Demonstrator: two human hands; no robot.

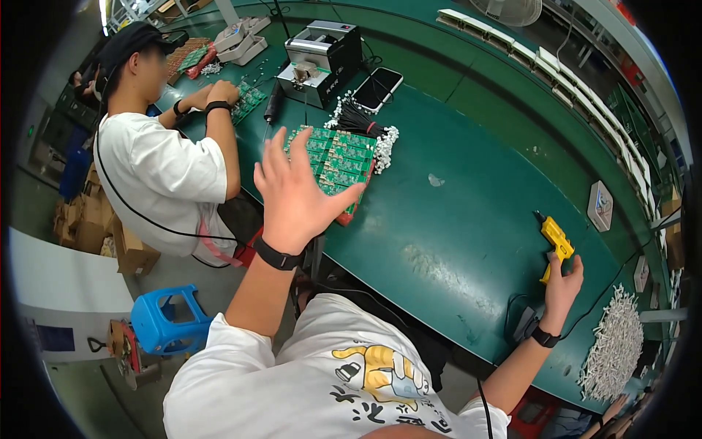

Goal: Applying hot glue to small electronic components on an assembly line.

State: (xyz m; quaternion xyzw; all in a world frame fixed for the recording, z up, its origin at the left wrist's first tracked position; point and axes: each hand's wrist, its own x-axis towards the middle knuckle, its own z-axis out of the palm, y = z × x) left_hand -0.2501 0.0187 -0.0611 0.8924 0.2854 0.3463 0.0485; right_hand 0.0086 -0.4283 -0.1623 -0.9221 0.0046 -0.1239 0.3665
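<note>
My left hand (296, 194) is raised with its fingers spread, above the near edge of a stack of green circuit boards (344, 157). Nothing is in it, and it partly hides the boards. Over on the right, my right hand (563, 287) is at the handle of a yellow glue gun (558, 238) on the green table. One digit overlaps the handle while the other fingers stand apart from it. The gun's dark nozzle points away from me. Beyond the boards lies a bundle of black wires (358, 121) with white connectors.
A co-worker (161, 146) at the left handles another circuit board (248, 102). A black and silver machine (322, 58), a phone (378, 89) and a screwdriver-like tool (273, 102) lie beyond. White pieces (616, 344) are heaped at right, near a small clear box (600, 205). A blue stool (170, 318) stands left.
</note>
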